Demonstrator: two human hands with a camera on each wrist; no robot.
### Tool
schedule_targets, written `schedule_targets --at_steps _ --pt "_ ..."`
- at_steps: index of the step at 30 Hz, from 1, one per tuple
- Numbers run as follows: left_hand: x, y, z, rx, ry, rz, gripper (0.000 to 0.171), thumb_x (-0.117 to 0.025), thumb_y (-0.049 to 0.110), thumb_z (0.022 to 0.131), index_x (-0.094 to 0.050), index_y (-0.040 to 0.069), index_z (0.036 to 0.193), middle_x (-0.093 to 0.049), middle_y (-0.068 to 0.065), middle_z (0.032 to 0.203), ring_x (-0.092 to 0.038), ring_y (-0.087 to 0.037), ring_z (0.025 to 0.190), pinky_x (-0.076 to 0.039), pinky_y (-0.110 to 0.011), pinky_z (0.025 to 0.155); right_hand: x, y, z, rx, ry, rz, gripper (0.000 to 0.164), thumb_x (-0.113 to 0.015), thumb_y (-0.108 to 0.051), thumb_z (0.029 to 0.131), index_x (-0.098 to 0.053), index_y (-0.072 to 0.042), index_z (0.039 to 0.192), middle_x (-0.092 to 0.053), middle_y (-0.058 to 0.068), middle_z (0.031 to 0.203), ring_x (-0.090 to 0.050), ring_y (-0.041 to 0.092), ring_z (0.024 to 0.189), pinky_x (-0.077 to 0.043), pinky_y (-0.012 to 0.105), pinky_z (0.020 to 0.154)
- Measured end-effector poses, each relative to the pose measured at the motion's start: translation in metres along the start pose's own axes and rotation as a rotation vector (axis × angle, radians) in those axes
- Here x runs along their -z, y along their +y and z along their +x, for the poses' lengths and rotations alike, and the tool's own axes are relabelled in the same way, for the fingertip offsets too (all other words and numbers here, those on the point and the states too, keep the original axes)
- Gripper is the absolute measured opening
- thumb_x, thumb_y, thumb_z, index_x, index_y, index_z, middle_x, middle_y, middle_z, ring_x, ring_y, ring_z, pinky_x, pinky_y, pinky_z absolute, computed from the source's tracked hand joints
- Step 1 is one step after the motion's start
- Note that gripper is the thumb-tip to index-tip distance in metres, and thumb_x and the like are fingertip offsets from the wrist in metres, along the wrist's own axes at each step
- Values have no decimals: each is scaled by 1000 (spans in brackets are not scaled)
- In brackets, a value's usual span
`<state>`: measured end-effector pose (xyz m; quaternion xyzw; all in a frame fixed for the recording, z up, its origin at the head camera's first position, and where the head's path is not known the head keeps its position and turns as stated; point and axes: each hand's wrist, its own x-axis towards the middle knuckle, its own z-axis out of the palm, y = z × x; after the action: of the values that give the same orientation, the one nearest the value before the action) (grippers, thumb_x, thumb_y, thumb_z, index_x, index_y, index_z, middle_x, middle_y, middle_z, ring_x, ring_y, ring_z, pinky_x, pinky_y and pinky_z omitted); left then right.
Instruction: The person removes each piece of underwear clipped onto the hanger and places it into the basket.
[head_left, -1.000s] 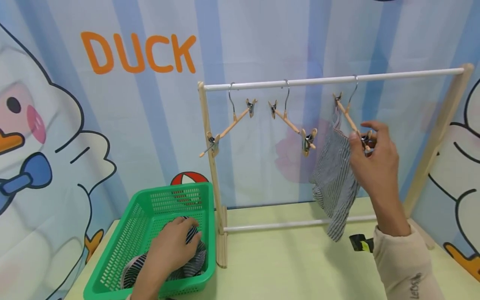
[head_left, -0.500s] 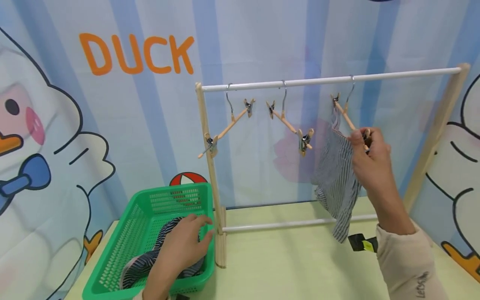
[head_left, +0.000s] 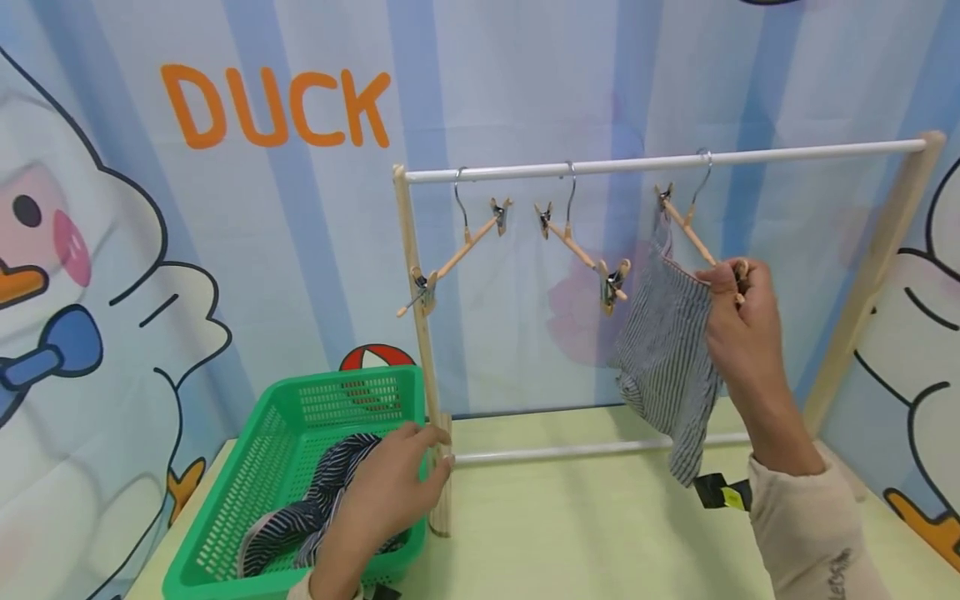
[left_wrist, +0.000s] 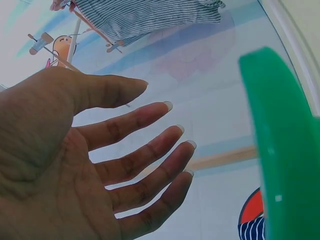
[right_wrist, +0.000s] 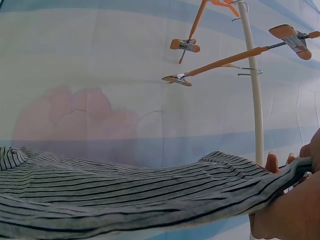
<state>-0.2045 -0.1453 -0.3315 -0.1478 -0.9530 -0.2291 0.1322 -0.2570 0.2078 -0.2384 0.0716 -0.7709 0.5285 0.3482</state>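
My right hand [head_left: 746, 325] pinches a corner of grey-and-white striped pants [head_left: 663, 342] at the near end of a wooden clip hanger [head_left: 690, 229]. The hanger's far clip holds the other corner of the waistband; the near clip is partly hidden by my fingers. In the right wrist view the striped cloth [right_wrist: 125, 190] stretches across to my fingers. My left hand [head_left: 393, 483], fingers spread and holding nothing, is over the right rim of a green basket [head_left: 240, 500]. Dark striped clothing [head_left: 330, 471] lies in the basket, partly hidden by that hand.
A rack with a white rod [head_left: 510, 172] carries two more clip hangers, the left hanger [head_left: 467, 250] and the middle hanger [head_left: 573, 242], with nothing clipped on them. The rack's left post [head_left: 420, 333] stands beside the basket. A printed duck curtain [head_left: 525, 100] hangs behind.
My left hand has moved right from the clothing toward the basket's right rim, leaving the clothing behind. My right thumb and fingers have closed at the hanger's near end.
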Motion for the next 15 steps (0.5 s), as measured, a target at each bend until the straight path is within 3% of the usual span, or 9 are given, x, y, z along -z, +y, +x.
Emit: schedule_targets --at_steps 10,15 --pt "-3 1 0 -32 1 -53 21 -64 24 94 -67 17 115 -64 -7 117 -63 -25 100 -51 -39 72 -1 -7 -6 32 50 17 15 -31 -38 105 -40 -28 113 -50 -21 106 -29 13 64 -27 25 59" --pt "-6 2 1 -39 16 -50 24 -65 25 94 -66 18 116 -64 -5 115 -63 -20 95 -49 -35 69 1 -9 -11 33 66 44 17 -31 -38 105 -40 -26 112 -51 -23 110 -40 5 79 -28 24 68"
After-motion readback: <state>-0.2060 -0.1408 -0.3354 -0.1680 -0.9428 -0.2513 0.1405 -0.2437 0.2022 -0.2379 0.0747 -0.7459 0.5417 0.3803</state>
